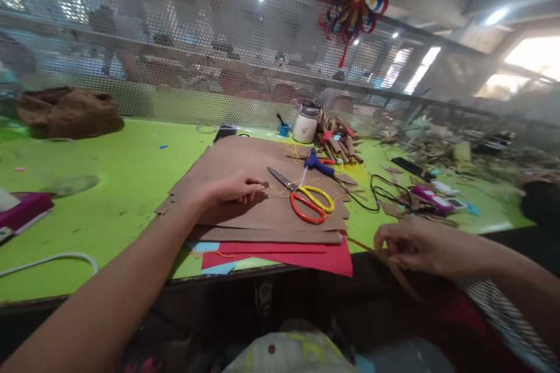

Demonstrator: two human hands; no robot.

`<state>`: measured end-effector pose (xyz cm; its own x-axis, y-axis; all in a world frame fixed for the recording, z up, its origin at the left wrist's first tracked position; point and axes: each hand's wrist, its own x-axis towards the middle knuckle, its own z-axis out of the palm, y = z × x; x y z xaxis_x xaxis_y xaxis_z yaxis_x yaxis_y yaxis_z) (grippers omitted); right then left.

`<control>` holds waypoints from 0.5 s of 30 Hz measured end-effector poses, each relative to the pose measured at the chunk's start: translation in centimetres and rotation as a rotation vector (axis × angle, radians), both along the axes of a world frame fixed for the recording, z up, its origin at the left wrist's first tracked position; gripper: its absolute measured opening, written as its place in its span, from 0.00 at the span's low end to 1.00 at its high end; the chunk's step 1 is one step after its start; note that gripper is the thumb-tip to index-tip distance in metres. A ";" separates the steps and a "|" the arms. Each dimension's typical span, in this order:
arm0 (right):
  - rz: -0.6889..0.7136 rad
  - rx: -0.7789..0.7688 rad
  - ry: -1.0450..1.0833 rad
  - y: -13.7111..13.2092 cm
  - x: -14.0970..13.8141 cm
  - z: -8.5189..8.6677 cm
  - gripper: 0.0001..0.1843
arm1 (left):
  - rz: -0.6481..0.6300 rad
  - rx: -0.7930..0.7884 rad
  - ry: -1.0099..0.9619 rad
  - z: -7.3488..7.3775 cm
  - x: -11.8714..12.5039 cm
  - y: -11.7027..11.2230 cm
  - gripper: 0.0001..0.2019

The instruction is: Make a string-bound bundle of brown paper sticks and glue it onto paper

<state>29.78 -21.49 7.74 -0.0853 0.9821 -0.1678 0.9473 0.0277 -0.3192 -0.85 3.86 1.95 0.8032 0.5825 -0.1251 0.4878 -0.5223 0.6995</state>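
Over a stack of brown paper sheets (pixel 231 166), my left hand (pixel 238 186) is closed, pinching a small brown paper piece (pixel 265 185). Just right of it lie scissors (pixel 315 201) with one yellow and one red handle, blades pointing up-left. Past the table's front edge, my right hand (pixel 406 247) is closed on a thin brown strip (pixel 405 281), which hangs down below the fingers. A blue glue gun (pixel 319 163) rests at the stack's far right corner. Red paper (pixel 284 259) sticks out from under the stack toward me.
Behind the stack stand a white jar (pixel 307 123) and a pile of rolled brown paper pieces (pixel 343 143). A black cable (pixel 376 195) runs across the right side of the green table (pixel 126 175). A brown cloth bundle (pixel 70 112) sits far left, below a perforated metal screen (pixel 196 29).
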 end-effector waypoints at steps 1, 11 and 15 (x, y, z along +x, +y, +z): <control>0.011 -0.064 0.001 -1.0 0.6 -0.7 0.06 | 0.003 0.000 0.020 0.4 0.1 0.0 0.21; 0.194 0.405 0.215 5.6 -2.8 -0.4 0.17 | -0.023 -0.009 -0.007 4.8 0.0 -0.6 0.19; 0.335 0.458 0.292 13.9 -8.0 -1.8 0.29 | -0.007 0.015 -0.104 5.0 0.0 -1.3 0.20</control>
